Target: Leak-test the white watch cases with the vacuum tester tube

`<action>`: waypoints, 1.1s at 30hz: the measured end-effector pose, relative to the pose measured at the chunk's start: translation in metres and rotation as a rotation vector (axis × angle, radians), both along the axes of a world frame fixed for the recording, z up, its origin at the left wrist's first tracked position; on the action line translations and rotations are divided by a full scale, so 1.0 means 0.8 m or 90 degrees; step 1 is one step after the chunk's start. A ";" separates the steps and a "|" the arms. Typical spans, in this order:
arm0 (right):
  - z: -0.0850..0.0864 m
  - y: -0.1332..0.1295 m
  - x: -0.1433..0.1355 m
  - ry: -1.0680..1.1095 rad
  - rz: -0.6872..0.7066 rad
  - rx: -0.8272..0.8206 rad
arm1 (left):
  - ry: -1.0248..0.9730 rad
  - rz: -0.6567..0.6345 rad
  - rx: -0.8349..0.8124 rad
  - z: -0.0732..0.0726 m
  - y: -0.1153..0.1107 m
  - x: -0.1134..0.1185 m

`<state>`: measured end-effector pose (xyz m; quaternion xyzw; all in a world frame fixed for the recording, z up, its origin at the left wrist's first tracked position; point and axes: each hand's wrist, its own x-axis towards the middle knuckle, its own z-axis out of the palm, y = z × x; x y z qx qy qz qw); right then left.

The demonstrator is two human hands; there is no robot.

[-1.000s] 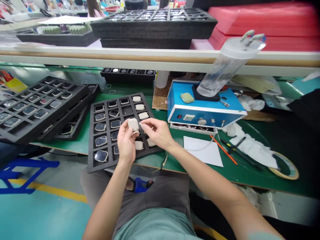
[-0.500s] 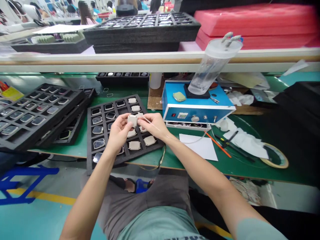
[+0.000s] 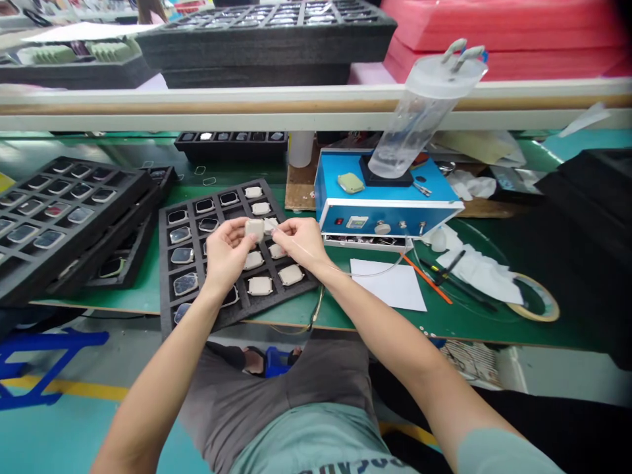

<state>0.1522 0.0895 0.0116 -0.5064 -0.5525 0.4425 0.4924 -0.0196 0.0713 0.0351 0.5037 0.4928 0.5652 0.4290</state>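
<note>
My left hand (image 3: 228, 253) pinches a beige square watch case (image 3: 254, 229) between thumb and fingers, above a black foam tray (image 3: 197, 306). Close to its right side, the closed fingers of my right hand (image 3: 301, 242) grip the end of a thin clear tube (image 3: 340, 270); the tip is too small to make out. That tube runs along my wrist towards a blue control box (image 3: 380, 204). Below my hands, the tray's compartments hold beige cases such as one watch case (image 3: 259, 286) on the right, and dark-faced watch parts (image 3: 185, 284) on the left.
Stacked black trays (image 3: 47, 217) of watch parts stand at the left. A clear cylinder (image 3: 409, 125) and a greenish watch case (image 3: 350, 182) sit on the box. White paper (image 3: 388, 284), an orange stick (image 3: 427, 280) and a tape roll (image 3: 550, 299) lie right. A shelf (image 3: 247, 102) crosses above.
The view has shifted slightly, so the bench things sit a little higher and further left. The watch case remains in my left hand, and my right hand is slightly further from it.
</note>
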 end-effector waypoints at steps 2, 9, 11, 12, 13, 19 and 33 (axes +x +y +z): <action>-0.007 0.008 0.005 -0.019 -0.032 -0.029 | -0.072 0.073 0.025 -0.001 0.005 -0.010; -0.019 0.024 0.008 -0.162 0.004 -0.020 | -0.230 0.161 -0.045 0.004 0.014 -0.037; -0.014 0.026 0.005 -0.225 0.013 -0.008 | -0.239 0.161 -0.071 0.002 0.014 -0.038; -0.010 0.028 0.003 -0.253 0.020 -0.008 | -0.242 0.159 -0.079 0.001 0.014 -0.039; -0.007 0.029 0.001 -0.279 0.029 -0.011 | -0.245 0.157 -0.083 0.000 0.014 -0.040; 0.014 0.032 -0.021 -0.418 0.103 -0.064 | -0.242 0.160 -0.088 -0.006 0.015 -0.047; -0.002 0.022 -0.010 -0.365 0.064 0.002 | -0.052 0.174 -0.043 -0.022 0.023 -0.049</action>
